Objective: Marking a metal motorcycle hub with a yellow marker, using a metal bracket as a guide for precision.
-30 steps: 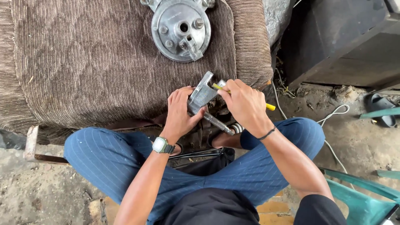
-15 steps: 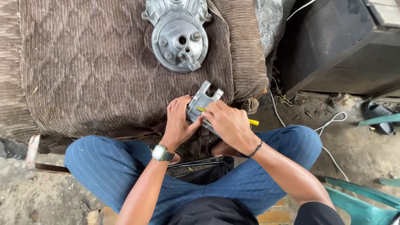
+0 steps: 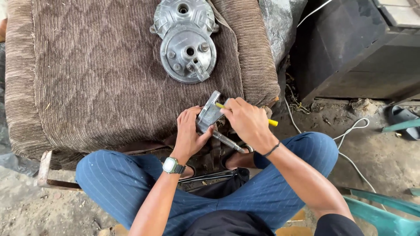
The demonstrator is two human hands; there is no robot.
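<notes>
Head view: dull grey forked metal bracket (image 3: 209, 114).

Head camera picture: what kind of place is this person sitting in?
Probably a rough outdoor or backyard repair spot. The ground is bare dirt, round metal machine covers lie on a worn brown cushion, and the left hand and right hand work on a metal part.

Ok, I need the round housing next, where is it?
In the head view the round housing lies on the brown cushion, top centre, just beyond both hands and the bracket they hold.
</notes>
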